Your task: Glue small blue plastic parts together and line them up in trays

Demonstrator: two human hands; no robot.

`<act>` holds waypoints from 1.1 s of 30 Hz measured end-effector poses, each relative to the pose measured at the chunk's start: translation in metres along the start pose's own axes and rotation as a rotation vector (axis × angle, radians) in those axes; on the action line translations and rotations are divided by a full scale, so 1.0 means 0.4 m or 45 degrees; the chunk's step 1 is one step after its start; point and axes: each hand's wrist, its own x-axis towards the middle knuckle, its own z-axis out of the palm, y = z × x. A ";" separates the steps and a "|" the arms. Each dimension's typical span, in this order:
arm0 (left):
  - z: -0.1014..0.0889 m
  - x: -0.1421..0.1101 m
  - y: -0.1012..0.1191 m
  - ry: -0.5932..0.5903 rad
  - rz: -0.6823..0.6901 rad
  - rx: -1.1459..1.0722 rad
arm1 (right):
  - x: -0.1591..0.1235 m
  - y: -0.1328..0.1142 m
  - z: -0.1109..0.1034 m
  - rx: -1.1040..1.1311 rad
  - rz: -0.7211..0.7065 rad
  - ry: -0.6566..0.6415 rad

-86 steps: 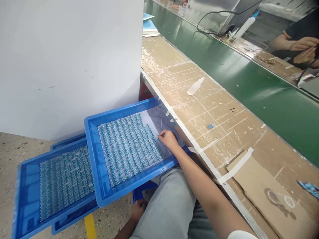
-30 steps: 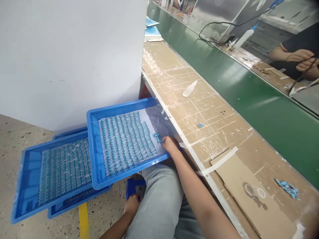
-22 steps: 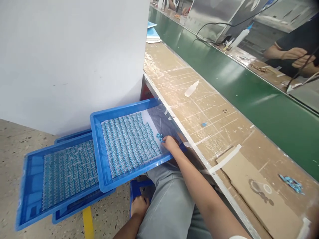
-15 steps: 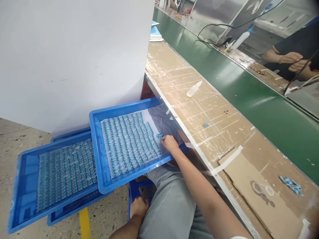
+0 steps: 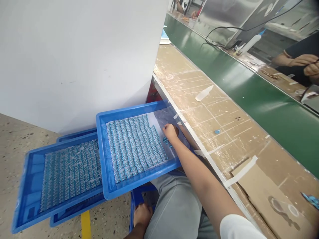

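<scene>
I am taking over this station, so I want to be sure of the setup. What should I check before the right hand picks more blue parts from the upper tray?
1. Right hand inside upper tray: ok.
2. Blue parts in neat rows: ok.
3. Loose parts beside the hand, out of line: not ok.
4. Hand holding a part: cannot tell.
5. Left hand steadying the low blue bin: ok.

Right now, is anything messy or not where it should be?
Yes. A few blue parts lie loose by the right hand on the upper tray's bare liner, off the neat rows. One blue part sits alone on the workbench.
</scene>
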 end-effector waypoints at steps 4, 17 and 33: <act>0.002 0.005 -0.003 -0.012 0.005 0.008 | 0.040 -0.026 0.030 -0.034 0.034 0.031; 0.011 0.017 -0.011 -0.044 0.009 0.035 | 0.095 0.012 0.024 0.088 0.054 0.020; 0.027 0.027 -0.018 -0.037 0.016 0.048 | 0.141 0.005 0.078 0.328 -0.006 0.105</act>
